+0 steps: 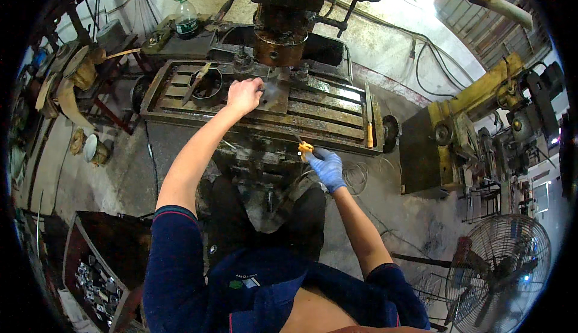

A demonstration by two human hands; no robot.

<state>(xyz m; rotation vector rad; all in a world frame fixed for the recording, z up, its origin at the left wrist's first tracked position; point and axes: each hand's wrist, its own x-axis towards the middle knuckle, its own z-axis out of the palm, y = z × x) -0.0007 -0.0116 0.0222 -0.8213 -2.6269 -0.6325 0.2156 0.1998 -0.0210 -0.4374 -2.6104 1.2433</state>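
Note:
My bare left hand (244, 96) is over the slotted metal machine table (325, 115), below the dark machine head (278, 32). Its fingers are curled together, and whatever they hold is hidden. A pale, hazy patch lies on the table just right of these fingertips. My right hand (328, 169), in a blue glove, is closed round a small yellow air blow gun (305, 149) at the table's front edge. The gun's thin dark nozzle points up and left toward the table. Left of my left hand, a round dark pan (208, 95) sits on the table with a brush (197, 81) across it.
A file with a yellow handle (369, 131) lies along the table's right end. A wooden box of metal pieces (96, 285) stands at lower left, a large caged fan (498, 273) at lower right. Another machine (421, 152) is to the right. Coiled wire (356, 179) lies on the floor.

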